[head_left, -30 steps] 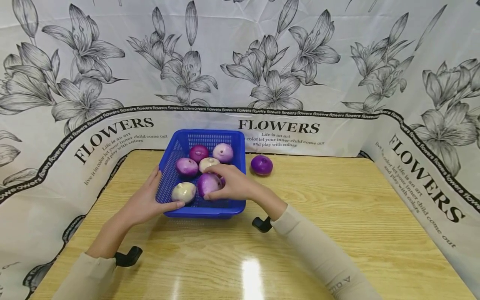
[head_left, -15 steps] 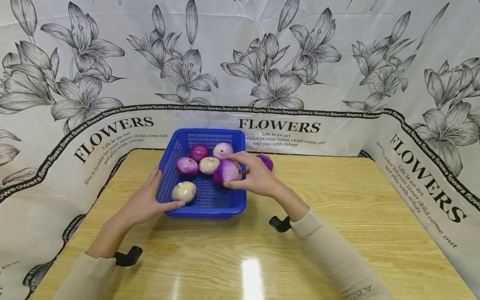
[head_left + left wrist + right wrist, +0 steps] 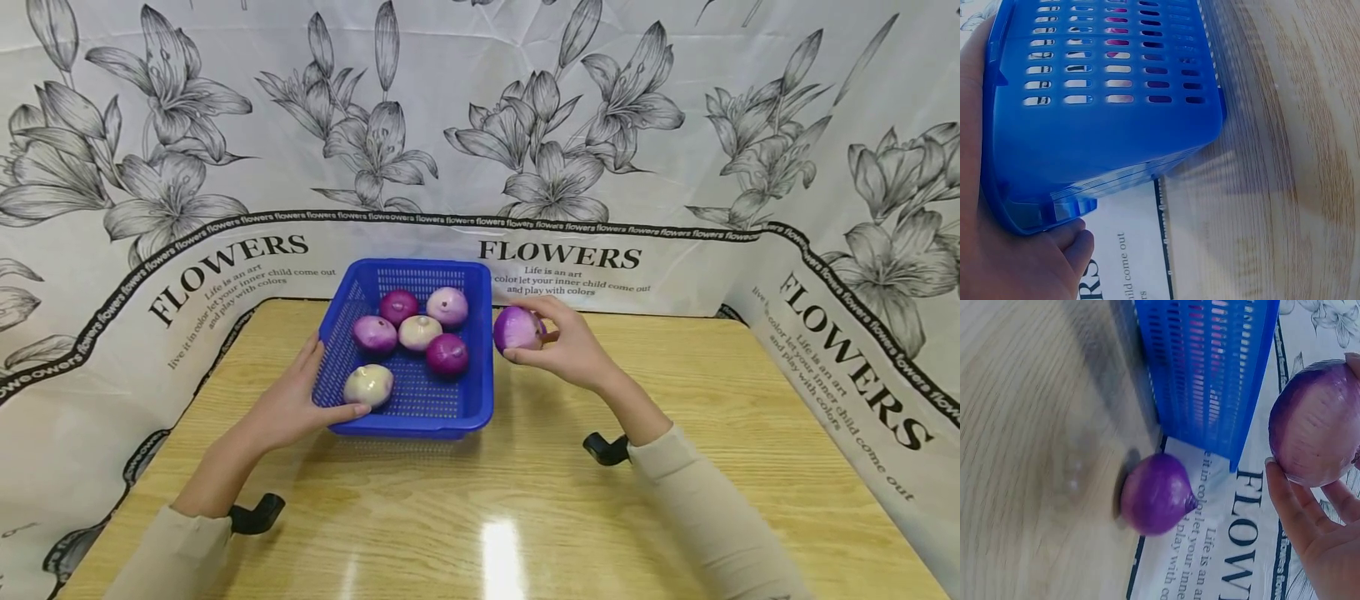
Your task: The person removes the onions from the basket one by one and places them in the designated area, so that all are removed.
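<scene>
Fingers (image 3: 1289, 507) of the right hand (image 3: 573, 346) curl round a raised onion (image 3: 516, 329); the left hand (image 3: 287, 408) holds the basket (image 3: 420, 423).

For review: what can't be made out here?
Head view: most of the loose, round, purple onion, behind the right hand and its round purple-and-white onion.
Right wrist view: one side of the held onion, cut by the right edge.
Left wrist view: the white and purple onions inside the blue slotted plastic basket, mostly hidden by its wall; part of the left hand, cut by the left edge.
</scene>
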`<state>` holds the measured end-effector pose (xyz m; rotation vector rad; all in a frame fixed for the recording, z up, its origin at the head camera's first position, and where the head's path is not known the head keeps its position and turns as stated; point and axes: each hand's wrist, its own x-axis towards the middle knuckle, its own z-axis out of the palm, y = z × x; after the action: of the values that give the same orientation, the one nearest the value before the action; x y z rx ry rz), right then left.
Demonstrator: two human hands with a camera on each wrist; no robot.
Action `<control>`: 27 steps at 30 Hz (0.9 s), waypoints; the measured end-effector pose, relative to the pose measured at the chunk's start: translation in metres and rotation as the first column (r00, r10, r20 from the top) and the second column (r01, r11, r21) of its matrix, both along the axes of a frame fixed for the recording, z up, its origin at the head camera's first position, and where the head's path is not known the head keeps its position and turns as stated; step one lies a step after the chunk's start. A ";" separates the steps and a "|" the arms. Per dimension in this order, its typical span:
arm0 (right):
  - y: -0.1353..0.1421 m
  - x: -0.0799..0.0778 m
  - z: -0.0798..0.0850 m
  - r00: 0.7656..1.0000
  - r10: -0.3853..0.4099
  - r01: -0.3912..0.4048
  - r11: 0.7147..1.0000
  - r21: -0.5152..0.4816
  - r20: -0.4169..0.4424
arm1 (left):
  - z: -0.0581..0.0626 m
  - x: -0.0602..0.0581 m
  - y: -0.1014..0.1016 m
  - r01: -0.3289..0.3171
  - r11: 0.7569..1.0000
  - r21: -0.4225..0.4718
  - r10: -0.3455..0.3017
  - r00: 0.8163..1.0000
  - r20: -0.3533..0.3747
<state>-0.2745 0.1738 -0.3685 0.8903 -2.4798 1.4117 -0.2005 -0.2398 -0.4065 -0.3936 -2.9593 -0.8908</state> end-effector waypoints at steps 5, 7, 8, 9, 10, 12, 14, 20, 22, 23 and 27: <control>0.021 -0.003 -0.002 0.998 -0.051 0.051 0.999 0.018 0.023 | 0.000 0.001 0.000 -0.003 1.000 -0.004 0.003 1.000 0.011; 0.028 -0.006 -0.003 0.996 -0.079 0.078 0.996 0.032 0.032 | 0.000 0.002 -0.001 -0.004 1.000 -0.001 0.004 1.000 0.014; 0.032 -0.007 -0.004 0.995 -0.092 0.090 0.995 0.039 0.036 | 0.000 0.002 -0.001 -0.004 1.000 0.004 0.004 1.000 0.014; 0.034 -0.009 -0.004 0.994 -0.104 0.103 0.994 0.047 0.038 | 0.001 0.002 -0.001 -0.005 1.000 0.008 0.005 1.000 0.014; 0.038 -0.012 -0.005 0.992 -0.119 0.117 0.992 0.056 0.040 | 0.001 0.002 -0.002 -0.004 1.000 0.011 0.004 1.000 0.013; 0.044 -0.016 -0.006 0.987 -0.154 0.151 0.986 0.074 0.042 | 0.001 0.001 -0.002 -0.004 1.000 0.015 0.004 1.000 0.009; 0.050 -0.019 -0.009 0.982 -0.181 0.176 0.980 0.088 0.052 | 0.000 0.000 -0.001 -0.003 1.000 0.016 0.003 1.000 0.007; 0.069 -0.031 -0.027 0.958 -0.278 0.266 0.955 0.133 0.077 | 0.000 0.001 0.000 0.003 1.000 0.010 -0.003 1.000 0.008; 0.075 -0.036 -0.033 0.951 -0.299 0.286 0.948 0.143 0.082 | 0.001 0.002 0.000 0.003 1.000 0.008 -0.003 1.000 0.011; 0.077 -0.039 -0.036 0.947 -0.310 0.295 0.944 0.148 0.086 | 0.001 0.002 0.001 0.003 1.000 0.010 -0.003 1.000 0.010; 0.081 -0.048 -0.043 0.937 -0.335 0.319 0.936 0.146 0.096 | 0.003 0.002 0.001 0.004 1.000 0.019 -0.004 1.000 0.007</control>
<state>-0.3221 0.2549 -0.4120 0.3900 -2.6742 1.2363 -0.1986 -0.2385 -0.4037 -0.3965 -2.9554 -0.9216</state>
